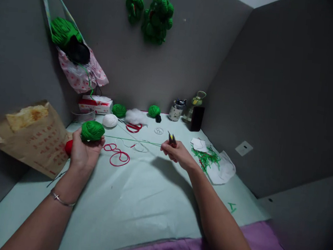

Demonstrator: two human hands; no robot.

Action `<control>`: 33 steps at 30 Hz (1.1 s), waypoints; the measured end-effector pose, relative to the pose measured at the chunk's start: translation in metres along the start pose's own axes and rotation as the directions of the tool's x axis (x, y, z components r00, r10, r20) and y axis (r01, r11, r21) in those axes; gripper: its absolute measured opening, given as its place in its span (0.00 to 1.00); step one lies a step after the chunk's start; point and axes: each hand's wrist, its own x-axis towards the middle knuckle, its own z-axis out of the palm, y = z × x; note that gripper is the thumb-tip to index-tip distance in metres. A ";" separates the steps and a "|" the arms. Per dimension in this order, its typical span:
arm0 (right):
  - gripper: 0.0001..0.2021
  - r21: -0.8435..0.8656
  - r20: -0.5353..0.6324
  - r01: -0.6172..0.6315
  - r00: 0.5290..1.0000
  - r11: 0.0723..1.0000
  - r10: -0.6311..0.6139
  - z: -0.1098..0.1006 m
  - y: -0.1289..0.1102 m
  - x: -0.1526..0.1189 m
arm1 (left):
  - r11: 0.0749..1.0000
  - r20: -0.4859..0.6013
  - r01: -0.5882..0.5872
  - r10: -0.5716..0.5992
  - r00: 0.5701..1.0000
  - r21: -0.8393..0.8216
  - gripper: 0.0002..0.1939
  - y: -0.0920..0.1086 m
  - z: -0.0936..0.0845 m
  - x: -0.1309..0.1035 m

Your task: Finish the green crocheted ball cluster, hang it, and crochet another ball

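Observation:
A ball of green yarn (93,130) rests in my left hand (84,149), which is palm up with the fingers curled round it. From the ball a green strand (130,139) runs taut across to my right hand (174,152). That hand is closed on a small pair of thread snips (172,138), dark with a bit of yellow, blades pointing up; its fingertips also pinch the strand. Below the strand, a looped red cord (119,158) lies on the table. Partly hidden behind my left wrist is a red ball (69,147).
At the left stands a paper bag (37,141) with flatbread. Along the back are a white yarn ball (110,121), red-handled scissors (133,128), white stuffing (136,116), a tin (176,111) and a black phone-like slab (196,119). Green scraps (210,160) lie right.

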 end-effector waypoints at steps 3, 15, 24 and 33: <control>0.18 0.036 -0.090 0.009 0.996 0.999 -0.005 -0.020 -0.001 -0.001 | 0.998 -0.067 -0.066 0.065 0.996 -0.012 0.09 0.003 -0.004 0.005; 0.18 0.115 -0.152 0.064 0.987 0.991 -0.046 -0.051 -0.004 -0.008 | 0.962 0.067 0.240 -0.250 0.966 0.132 0.14 -0.026 0.000 -0.003; 0.19 -0.065 0.150 -0.054 0.987 0.996 0.064 -0.029 0.003 -0.007 | 0.934 0.106 0.354 -0.356 0.928 0.036 0.18 -0.030 -0.003 -0.004; 0.19 -0.140 0.256 -0.042 0.964 0.989 0.077 -0.017 -0.003 -0.008 | 0.943 0.152 0.320 -0.331 0.931 0.096 0.13 -0.021 -0.003 -0.002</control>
